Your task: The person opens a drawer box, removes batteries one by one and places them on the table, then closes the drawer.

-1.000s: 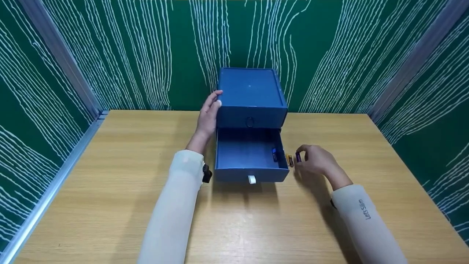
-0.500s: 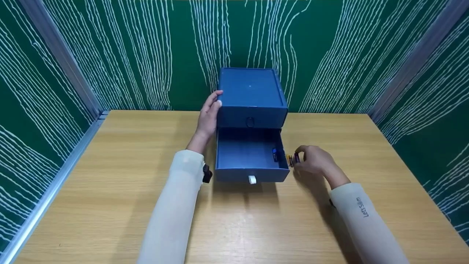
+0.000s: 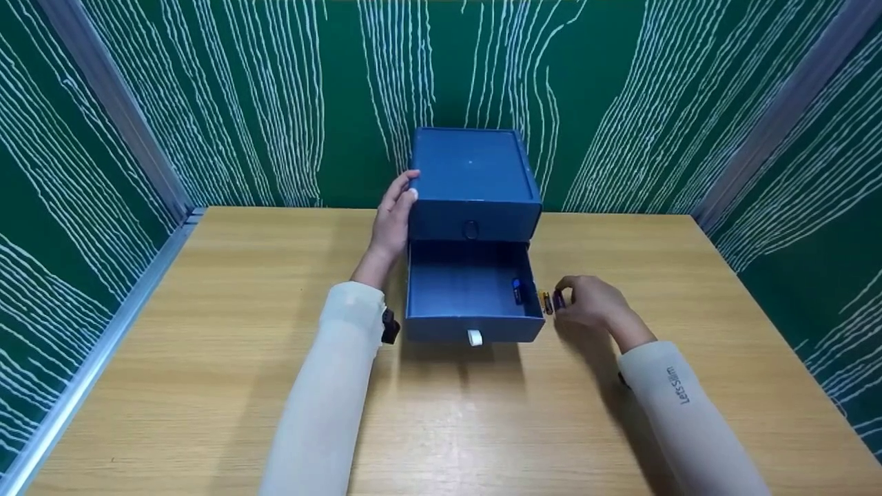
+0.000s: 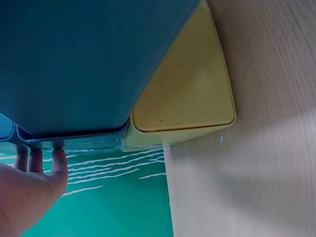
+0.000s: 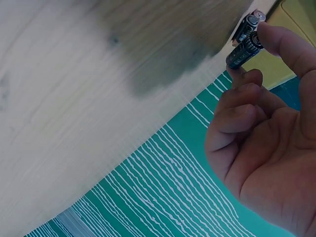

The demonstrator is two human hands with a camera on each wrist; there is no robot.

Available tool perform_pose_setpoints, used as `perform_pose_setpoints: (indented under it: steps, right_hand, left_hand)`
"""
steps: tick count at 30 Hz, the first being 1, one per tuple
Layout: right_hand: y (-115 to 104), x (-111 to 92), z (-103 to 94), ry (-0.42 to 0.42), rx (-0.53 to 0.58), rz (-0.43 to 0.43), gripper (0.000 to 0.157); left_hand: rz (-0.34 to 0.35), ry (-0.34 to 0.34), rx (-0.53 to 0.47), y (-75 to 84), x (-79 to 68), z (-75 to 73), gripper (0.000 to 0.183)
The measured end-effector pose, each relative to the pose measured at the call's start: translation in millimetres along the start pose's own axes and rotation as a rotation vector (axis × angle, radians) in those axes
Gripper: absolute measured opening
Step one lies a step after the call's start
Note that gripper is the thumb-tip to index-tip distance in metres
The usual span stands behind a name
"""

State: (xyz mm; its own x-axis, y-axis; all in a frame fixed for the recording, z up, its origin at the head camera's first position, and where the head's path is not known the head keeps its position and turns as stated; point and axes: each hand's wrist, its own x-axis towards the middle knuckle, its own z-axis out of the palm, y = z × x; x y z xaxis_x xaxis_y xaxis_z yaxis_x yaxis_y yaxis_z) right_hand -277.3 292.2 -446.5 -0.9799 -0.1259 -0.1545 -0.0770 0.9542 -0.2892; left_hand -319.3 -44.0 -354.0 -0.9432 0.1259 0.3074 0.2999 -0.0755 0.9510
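Note:
A blue drawer unit (image 3: 472, 165) stands at the back of the table, its lower drawer (image 3: 455, 282) pulled out. My left hand (image 3: 393, 224) rests against the unit's left side, and the left wrist view shows its extended fingers (image 4: 59, 160) touching the blue wall. To the right of the drawer, my right hand (image 3: 596, 303) pinches a dark battery (image 5: 244, 51) between thumb and fingertips, close to the table. Just left of it stand other small batteries (image 3: 546, 302), very near the drawer's outer wall. Inside the drawer, a blue battery (image 3: 517, 291) lies by the right wall.
A white pull tab (image 3: 474, 337) sticks out from the drawer front. The left wrist view shows a yellow lower section (image 4: 187, 89) of the unit. The wooden table (image 3: 227, 331) runs back to green walls (image 3: 455, 69) with white wavy lines.
My right hand has shifted slightly left and toward me, bringing the held battery close to the other batteries. My left hand and the drawer stay put.

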Motion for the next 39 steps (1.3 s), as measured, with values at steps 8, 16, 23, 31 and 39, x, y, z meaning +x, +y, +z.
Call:
perform_pose_setpoints:
  steps: [8,16,23,31,39]
  right_hand:
    - [0.2,0.1,2.3,0.002,-0.019,0.005,0.049]
    - [2.5,-0.3,3.9,0.006,-0.030,0.003,0.051]
    - [2.2,-0.9,4.3,0.005,-0.029,0.011,0.051]
    - [3.2,-0.3,6.0,0.005,-0.014,0.023,0.053]
    - [5.4,-1.8,3.3,0.008,-0.008,-0.013,0.054]
  left_hand:
    - [-0.008,0.011,0.000,-0.8,0.1,1.8,0.039]
    - [-0.009,0.011,0.003,-1.7,0.7,2.2,0.039]
    - [-0.005,0.008,-0.004,-2.3,-0.2,1.0,0.039]
    - [-0.009,0.009,0.008,-1.4,-0.1,0.4,0.038]
    - [0.007,0.020,0.014,-0.2,-0.2,0.7,0.039]
